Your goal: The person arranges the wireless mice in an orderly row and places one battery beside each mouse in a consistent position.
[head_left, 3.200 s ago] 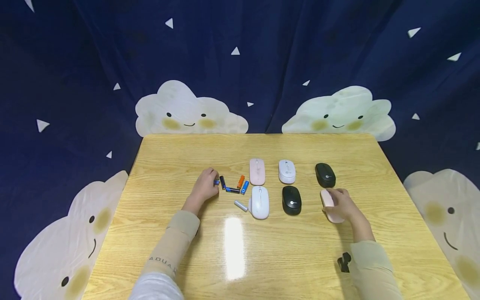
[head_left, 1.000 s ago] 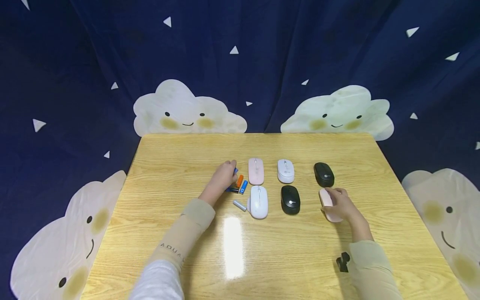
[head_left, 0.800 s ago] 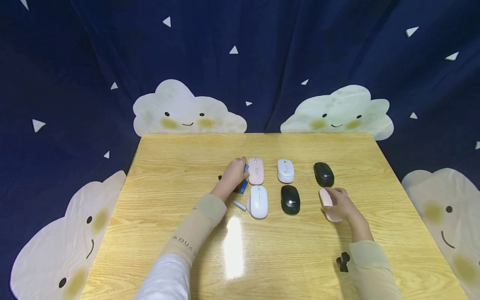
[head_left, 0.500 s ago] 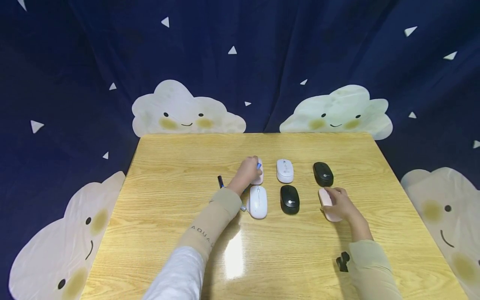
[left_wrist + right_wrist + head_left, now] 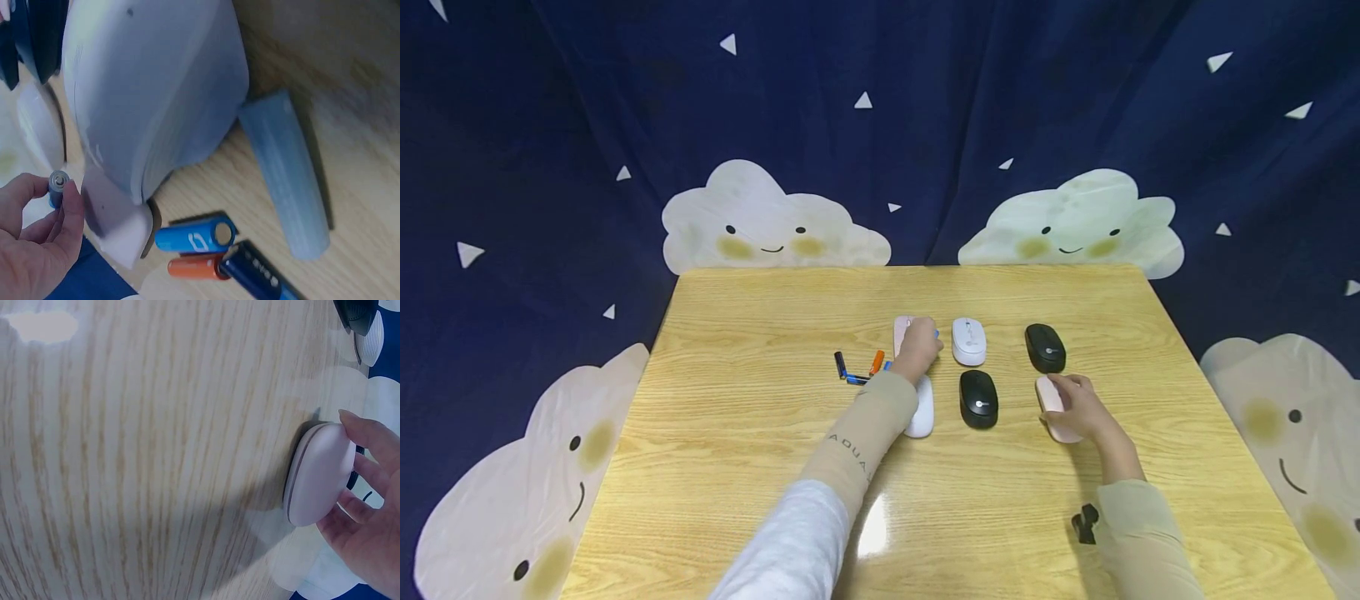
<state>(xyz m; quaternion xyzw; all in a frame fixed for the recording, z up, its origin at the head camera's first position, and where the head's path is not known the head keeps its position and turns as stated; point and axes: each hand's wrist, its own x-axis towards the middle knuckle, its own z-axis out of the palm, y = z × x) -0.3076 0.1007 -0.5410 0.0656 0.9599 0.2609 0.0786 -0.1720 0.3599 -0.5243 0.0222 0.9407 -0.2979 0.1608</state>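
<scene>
My left hand (image 5: 917,348) pinches a small battery (image 5: 57,187) between thumb and fingertips. In the head view it hangs over the pink mouse (image 5: 901,332) of the back row, hiding part of it. My right hand (image 5: 1084,410) grips another pink mouse (image 5: 322,475) by its sides, at the right of the group. Partly behind my left forearm lies a white mouse (image 5: 922,412); in the left wrist view a grey battery (image 5: 287,181) lies against its edge. Beside it are a blue battery (image 5: 190,237), an orange battery (image 5: 877,362) and dark ones, including a black battery (image 5: 840,365).
A second white mouse (image 5: 969,342) sits just right of my left hand. In front of that is a black mouse (image 5: 979,400). Another black mouse (image 5: 1046,347) lies behind my right hand. All rest on the wooden table (image 5: 722,500), with a dark curtain (image 5: 820,100) behind.
My left hand has carried the battery rightward from the left of the battery group, across the pile, to over the back pink mouse. My right hand keeps its grip on the other pink mouse.
</scene>
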